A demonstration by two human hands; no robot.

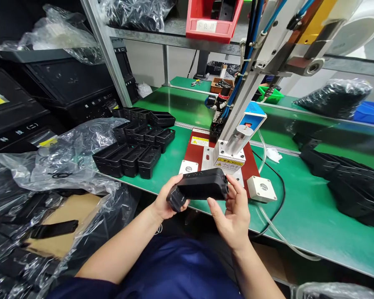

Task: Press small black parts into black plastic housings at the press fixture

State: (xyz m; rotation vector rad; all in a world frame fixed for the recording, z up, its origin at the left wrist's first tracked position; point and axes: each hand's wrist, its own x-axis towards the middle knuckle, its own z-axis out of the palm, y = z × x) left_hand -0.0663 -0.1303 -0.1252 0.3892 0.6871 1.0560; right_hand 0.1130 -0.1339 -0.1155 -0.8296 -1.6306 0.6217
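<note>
A long black plastic housing (202, 185) is held up in front of me, above the front edge of the bench. My left hand (166, 200) is closed around its left end, where a squarish black end piece (176, 198) sticks out downward. At the other end, the fingers of my right hand (236, 211) rest against the tip, with the thumb by the lower edge. Just behind the housing stands a press fixture (229, 155) on a dark red base plate (191, 146). White button boxes (262, 189) sit by the base.
Rows of black open housings (132, 155) stand left on the green bench (302, 207). More black parts (345, 178) are stacked right. A plastic-lined box (65, 224) is at lower left. A cable and clear hose (279, 230) cross the bench. A red bin (213, 27) hangs overhead.
</note>
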